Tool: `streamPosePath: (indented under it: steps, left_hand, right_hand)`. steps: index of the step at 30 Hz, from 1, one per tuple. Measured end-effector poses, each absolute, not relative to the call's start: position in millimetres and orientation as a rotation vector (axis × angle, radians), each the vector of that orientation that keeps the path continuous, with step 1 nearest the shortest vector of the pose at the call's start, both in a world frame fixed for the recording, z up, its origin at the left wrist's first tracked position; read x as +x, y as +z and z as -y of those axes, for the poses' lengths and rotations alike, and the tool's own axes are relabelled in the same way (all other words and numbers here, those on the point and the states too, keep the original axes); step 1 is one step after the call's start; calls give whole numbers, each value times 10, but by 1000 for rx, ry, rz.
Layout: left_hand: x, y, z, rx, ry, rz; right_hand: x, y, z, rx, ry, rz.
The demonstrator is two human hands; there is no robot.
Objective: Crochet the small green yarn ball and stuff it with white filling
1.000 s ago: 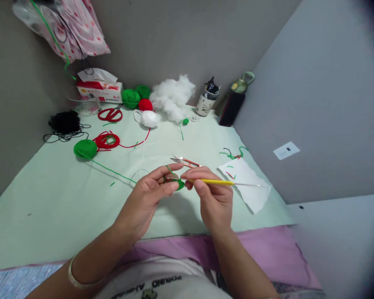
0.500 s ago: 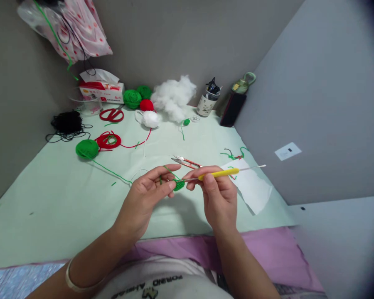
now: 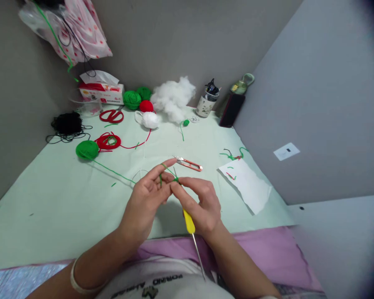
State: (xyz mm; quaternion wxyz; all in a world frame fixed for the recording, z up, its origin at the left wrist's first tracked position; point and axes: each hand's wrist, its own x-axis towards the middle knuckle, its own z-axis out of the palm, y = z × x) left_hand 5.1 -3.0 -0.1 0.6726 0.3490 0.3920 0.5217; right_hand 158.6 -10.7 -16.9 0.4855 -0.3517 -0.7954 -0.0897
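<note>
My left hand (image 3: 146, 199) pinches a small green crochet piece (image 3: 175, 180), mostly hidden by the fingers, with green yarn looped round the raised index finger. From that hand the strand runs back to a green yarn ball (image 3: 87, 149) at the left. My right hand (image 3: 201, 203) is closed round a crochet hook with a yellow handle (image 3: 189, 222). One metal end of the hook points up at the crochet piece, while the other slants down toward my shirt. The fingertips of both hands meet at the piece. Just beyond them lie orange thread snips (image 3: 190, 165).
Red-handled scissors (image 3: 111, 116), a red yarn coil (image 3: 109, 141) and black yarn (image 3: 67, 123) lie left. White stuffing (image 3: 174, 97), a white yarn ball (image 3: 150, 119) and a tissue box (image 3: 102, 92) stand behind. At right are a paper sheet (image 3: 249, 187), phone (image 3: 232, 110) and pen cup (image 3: 207, 104).
My right hand has turned the crochet hook from lying sideways to pointing up and away, its handle now toward me. Its fingertips have come in against the crochet piece. My left hand has barely moved.
</note>
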Motion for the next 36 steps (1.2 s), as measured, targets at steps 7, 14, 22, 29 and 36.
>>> streamPosePath:
  steps: [7, 14, 22, 29, 36]
  left_hand:
    - [-58, 41, -62, 611, 1050, -740]
    - [14, 29, -11, 799, 1107, -815]
    - [-22, -23, -76, 509, 962, -656]
    - [-7, -11, -39, 734, 1077, -783]
    - [-16, 8, -30, 641, 966, -695]
  right_hand:
    - [1593, -61, 59, -836, 487, 1443]
    - [1552, -87, 49, -859, 491, 1545]
    - [1624, -105, 100, -852, 141, 1737]
    - [1583, -94, 42, -782, 737, 1349]
    - [1579, -135, 53, -753, 828, 1274]
